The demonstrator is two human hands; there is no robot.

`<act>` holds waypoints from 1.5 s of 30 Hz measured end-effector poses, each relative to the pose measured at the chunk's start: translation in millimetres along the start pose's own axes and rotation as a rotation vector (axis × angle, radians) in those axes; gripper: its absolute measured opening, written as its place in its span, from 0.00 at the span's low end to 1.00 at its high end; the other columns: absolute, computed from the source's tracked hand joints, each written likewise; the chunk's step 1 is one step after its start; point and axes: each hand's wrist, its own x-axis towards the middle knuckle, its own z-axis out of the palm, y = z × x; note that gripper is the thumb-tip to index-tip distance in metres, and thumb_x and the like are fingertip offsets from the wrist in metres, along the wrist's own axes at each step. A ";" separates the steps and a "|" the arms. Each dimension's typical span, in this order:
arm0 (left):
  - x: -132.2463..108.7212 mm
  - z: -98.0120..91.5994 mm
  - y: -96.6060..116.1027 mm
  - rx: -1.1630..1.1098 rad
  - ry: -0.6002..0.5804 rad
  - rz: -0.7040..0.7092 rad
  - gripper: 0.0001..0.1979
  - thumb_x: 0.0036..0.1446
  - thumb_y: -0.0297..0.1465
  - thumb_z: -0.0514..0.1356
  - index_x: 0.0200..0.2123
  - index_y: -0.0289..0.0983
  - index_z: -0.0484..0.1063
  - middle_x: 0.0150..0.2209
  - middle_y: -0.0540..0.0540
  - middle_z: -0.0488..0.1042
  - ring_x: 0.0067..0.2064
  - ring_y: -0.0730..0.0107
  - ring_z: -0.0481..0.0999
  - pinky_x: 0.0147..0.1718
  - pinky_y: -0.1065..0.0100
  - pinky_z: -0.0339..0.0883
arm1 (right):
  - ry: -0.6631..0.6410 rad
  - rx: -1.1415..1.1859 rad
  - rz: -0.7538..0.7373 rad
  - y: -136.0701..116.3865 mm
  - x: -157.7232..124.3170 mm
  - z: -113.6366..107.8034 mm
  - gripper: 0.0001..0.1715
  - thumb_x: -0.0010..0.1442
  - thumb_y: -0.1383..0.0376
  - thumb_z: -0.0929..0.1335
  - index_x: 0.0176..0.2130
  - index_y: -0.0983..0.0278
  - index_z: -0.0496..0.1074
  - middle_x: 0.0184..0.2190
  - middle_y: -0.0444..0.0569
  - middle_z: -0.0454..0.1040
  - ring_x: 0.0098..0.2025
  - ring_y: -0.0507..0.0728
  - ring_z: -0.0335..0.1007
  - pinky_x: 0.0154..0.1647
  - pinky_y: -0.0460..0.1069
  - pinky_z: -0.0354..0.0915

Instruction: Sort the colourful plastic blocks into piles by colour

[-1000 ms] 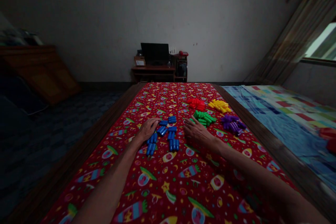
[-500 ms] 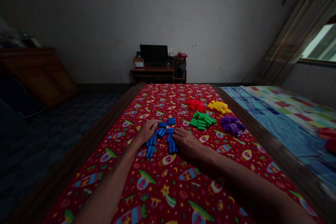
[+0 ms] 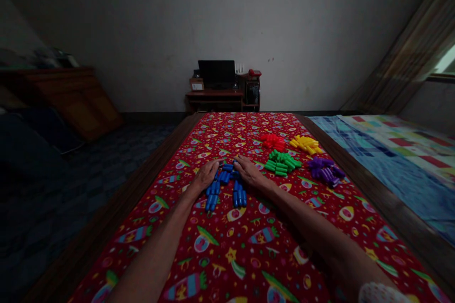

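Small blue plastic cylinders (image 3: pixel 213 195) lie on the red patterned cloth in front of me, grouped in short rows that form two legs joined at the top. My left hand (image 3: pixel 206 173) rests at the upper left of this group, its fingertips touching the pieces there. Over the group's upper right lies my right hand (image 3: pixel 250 170), fingers stretched forward and covering some blue pieces. Neither hand appears to lift anything. What sits beneath the fingers is partly hidden.
To the right are piles of similar cylinders: red (image 3: pixel 273 142), yellow (image 3: pixel 306 144), green (image 3: pixel 282 163) and purple (image 3: pixel 326 171). The red cloth (image 3: pixel 220 255) covers the long table. Beyond its far end stands a desk with a monitor (image 3: pixel 217 74). A bed (image 3: pixel 359 151) adjoins the right side.
My right hand has moved forward to the top of the blue group, uncovering its right leg. My left hand stays by the upper left. The whole view has shifted slightly left.
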 end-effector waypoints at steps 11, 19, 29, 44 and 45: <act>0.3 1.0 0.5 0.047 -0.039 0.069 0.24 0.63 0.42 0.44 0.46 0.37 0.74 0.49 0.41 0.77 0.53 0.58 0.73 0.57 0.55 0.64 | -0.038 0.031 -0.011 1.2 -29.9 -27.7 0.19 0.62 0.56 0.66 0.43 0.68 0.75 0.35 0.51 0.76 0.36 0.55 0.70 0.39 0.48 0.62; 2.8 1.4 -5.8 0.046 -0.034 0.098 0.25 0.62 0.44 0.44 0.45 0.36 0.75 0.49 0.39 0.77 0.52 0.57 0.74 0.55 0.54 0.65 | 0.182 -0.103 -0.119 11.2 -117.4 -78.3 0.18 0.63 0.55 0.65 0.47 0.64 0.71 0.42 0.55 0.74 0.45 0.59 0.68 0.46 0.54 0.66; 6.7 1.9 -9.9 0.057 -0.018 0.116 0.27 0.60 0.49 0.45 0.43 0.38 0.76 0.47 0.40 0.78 0.50 0.58 0.75 0.54 0.56 0.66 | 0.274 -0.445 0.092 33.0 -194.6 -122.1 0.17 0.63 0.58 0.64 0.47 0.64 0.72 0.47 0.58 0.74 0.49 0.63 0.68 0.49 0.60 0.66; 6.9 1.7 -14.0 0.070 -0.014 0.115 0.31 0.59 0.52 0.42 0.43 0.37 0.76 0.47 0.38 0.78 0.50 0.56 0.76 0.53 0.55 0.67 | -0.153 -0.229 -0.304 -43.6 -84.7 -32.7 0.09 0.62 0.73 0.61 0.37 0.67 0.70 0.35 0.53 0.72 0.39 0.56 0.65 0.45 0.51 0.62; 7.1 1.6 -14.0 0.072 -0.014 0.119 0.31 0.59 0.52 0.43 0.42 0.37 0.76 0.47 0.38 0.78 0.50 0.56 0.76 0.54 0.55 0.67 | -0.127 -0.200 -0.308 -38.4 -91.6 -37.2 0.09 0.61 0.74 0.61 0.37 0.66 0.69 0.35 0.52 0.72 0.39 0.55 0.65 0.45 0.50 0.61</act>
